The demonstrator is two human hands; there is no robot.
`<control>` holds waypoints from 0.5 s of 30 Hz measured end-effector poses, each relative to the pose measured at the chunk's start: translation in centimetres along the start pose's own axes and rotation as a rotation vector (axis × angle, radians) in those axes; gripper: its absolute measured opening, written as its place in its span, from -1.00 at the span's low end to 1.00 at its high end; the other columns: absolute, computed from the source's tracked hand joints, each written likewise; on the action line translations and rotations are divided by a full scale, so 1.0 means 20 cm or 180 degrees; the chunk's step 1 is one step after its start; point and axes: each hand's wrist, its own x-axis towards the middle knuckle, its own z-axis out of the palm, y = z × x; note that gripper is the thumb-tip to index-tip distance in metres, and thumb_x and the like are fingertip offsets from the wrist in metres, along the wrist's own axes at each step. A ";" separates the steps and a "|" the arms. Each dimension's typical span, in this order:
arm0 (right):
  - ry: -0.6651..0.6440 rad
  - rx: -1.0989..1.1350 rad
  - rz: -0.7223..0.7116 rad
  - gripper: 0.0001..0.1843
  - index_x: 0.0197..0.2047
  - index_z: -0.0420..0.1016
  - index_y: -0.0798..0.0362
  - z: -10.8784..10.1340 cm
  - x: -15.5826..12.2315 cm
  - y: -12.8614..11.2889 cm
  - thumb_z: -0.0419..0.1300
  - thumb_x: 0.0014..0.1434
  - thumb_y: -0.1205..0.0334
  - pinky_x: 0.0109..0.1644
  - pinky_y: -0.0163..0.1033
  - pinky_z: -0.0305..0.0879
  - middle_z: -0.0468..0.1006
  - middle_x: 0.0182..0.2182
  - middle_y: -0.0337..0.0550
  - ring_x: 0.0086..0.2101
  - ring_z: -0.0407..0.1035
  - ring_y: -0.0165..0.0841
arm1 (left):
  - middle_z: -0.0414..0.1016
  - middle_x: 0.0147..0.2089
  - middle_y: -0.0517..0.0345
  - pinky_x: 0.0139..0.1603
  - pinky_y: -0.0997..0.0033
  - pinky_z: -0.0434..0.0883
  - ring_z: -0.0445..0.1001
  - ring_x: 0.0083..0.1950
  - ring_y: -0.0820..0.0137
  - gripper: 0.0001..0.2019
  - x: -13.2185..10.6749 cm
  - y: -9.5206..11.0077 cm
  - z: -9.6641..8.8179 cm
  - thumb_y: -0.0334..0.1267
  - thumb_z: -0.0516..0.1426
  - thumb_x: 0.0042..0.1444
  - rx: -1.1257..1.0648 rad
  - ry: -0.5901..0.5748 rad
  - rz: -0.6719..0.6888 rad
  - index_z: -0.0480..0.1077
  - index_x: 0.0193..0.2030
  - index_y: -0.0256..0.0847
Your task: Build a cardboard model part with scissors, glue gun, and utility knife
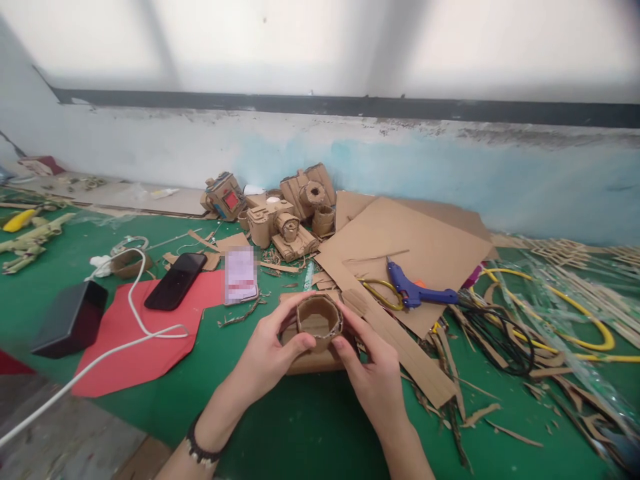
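Note:
A short cardboard ring (pixel 320 313) with a rough rim is held upright between my two hands. My left hand (pixel 277 337) grips its left side, thumb at the front and fingers behind. On the other side, my right hand (pixel 370 353) closes on it with thumb and fingers. Beneath it lies a flat brown cardboard piece (pixel 313 363); whether the ring touches that piece I cannot tell. Just beyond my hands, cardboard cameras (pixel 270 223) are heaped together, and a blue glue gun (pixel 417 290) rests on cardboard to the right.
Large cardboard sheets (pixel 405 233) and a cardboard strip (pixel 400 347) lie ahead and right. A black phone (pixel 176 281) sits on red paper (pixel 135 333), near a dark box (pixel 70 319) and a white cable (pixel 135 287). Yellow tubing (pixel 607 337) and scraps cover the right side.

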 end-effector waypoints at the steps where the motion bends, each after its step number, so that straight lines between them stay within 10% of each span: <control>1: -0.0002 -0.0011 -0.0014 -0.58 0.36 0.60 -0.07 0.00 0.00 0.00 0.27 0.49 0.20 0.21 -0.13 0.65 0.74 0.17 -0.04 0.09 0.70 -0.15 | 0.52 0.46 -0.22 0.48 0.16 0.46 0.54 0.44 0.00 -0.19 0.00 0.00 0.00 0.32 0.33 0.21 -0.0010 0.0003 0.0022 0.45 0.42 -0.22; 15: 0.0030 0.0065 -0.0106 -0.52 0.39 0.55 -0.15 0.01 -0.01 0.01 0.32 0.46 0.25 0.22 -0.22 0.62 0.74 0.18 -0.11 0.10 0.69 -0.23 | 0.54 0.46 -0.09 0.46 0.13 0.51 0.53 0.46 0.00 -0.39 0.00 -0.02 -0.03 0.07 0.45 0.20 -0.0666 0.0000 0.0151 0.57 0.34 -0.05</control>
